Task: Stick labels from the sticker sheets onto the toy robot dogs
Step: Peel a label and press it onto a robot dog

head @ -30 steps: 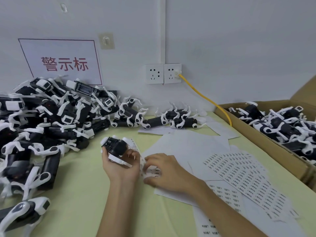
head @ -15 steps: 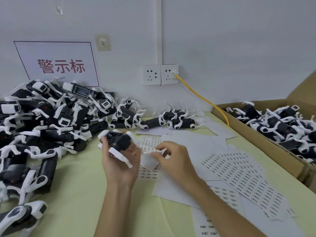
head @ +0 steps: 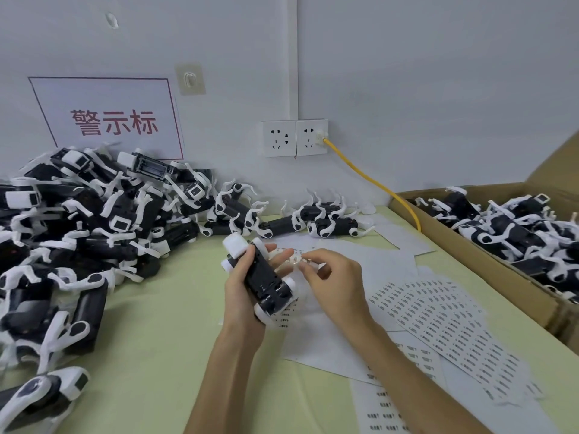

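My left hand (head: 242, 296) grips a black and white toy robot dog (head: 261, 277) above the table, its dark underside turned up towards me. My right hand (head: 333, 281) is just right of it, thumb and forefinger pinching a small white label (head: 296, 260) close to my left fingertips. Sticker sheets (head: 445, 321) printed with rows of small black labels lie flat on the table to the right. A partly used sheet (head: 316, 333) lies under my hands.
A big pile of toy dogs (head: 78, 239) fills the left side of the green table (head: 150, 355). More dogs (head: 313, 219) lie along the wall. A cardboard box (head: 488, 264) at right holds several dogs. A yellow cable (head: 372, 180) runs from the wall socket (head: 294, 137).
My right hand peeled a label off the sheet and lifted it up beside the dog. My left hand turned the dog so its underside faces up.
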Demonstrator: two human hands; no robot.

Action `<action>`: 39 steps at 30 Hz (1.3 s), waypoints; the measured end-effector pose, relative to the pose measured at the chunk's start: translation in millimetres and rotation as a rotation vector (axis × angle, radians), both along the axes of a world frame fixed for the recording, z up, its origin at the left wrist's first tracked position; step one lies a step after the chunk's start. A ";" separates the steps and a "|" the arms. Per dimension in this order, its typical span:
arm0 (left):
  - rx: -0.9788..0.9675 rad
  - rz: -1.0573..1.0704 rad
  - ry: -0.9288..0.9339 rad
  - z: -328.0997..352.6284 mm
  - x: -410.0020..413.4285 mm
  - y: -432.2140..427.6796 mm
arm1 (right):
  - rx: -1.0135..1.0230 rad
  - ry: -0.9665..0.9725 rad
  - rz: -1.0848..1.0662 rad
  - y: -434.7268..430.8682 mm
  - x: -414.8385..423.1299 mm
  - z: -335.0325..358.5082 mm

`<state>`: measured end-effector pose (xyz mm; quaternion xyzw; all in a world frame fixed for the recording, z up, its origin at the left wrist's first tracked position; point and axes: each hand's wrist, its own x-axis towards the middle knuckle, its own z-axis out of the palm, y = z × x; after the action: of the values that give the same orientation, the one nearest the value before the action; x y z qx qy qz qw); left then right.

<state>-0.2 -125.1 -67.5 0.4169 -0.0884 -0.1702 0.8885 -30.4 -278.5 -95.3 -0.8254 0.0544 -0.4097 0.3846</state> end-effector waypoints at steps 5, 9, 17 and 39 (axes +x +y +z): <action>0.035 -0.048 -0.001 -0.6 -4.1 -7.1 | 0.045 -0.004 0.033 -0.8 -2.0 1.7; -0.024 -0.020 -0.010 0.7 -5.6 -5.6 | -0.004 0.001 0.082 1.0 -1.1 1.8; -0.021 0.003 -0.024 -1.8 -4.5 -6.5 | 0.060 0.029 0.158 -2.9 -0.6 4.5; 0.206 0.149 -0.037 -0.8 -7.1 -11.1 | 0.078 0.149 0.169 0.6 -0.9 0.6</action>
<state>-7.3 -136.2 -68.3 0.5145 -0.0555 -0.1044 0.8493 -31.3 -277.9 -94.7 -0.8398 0.0289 -0.3108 0.4443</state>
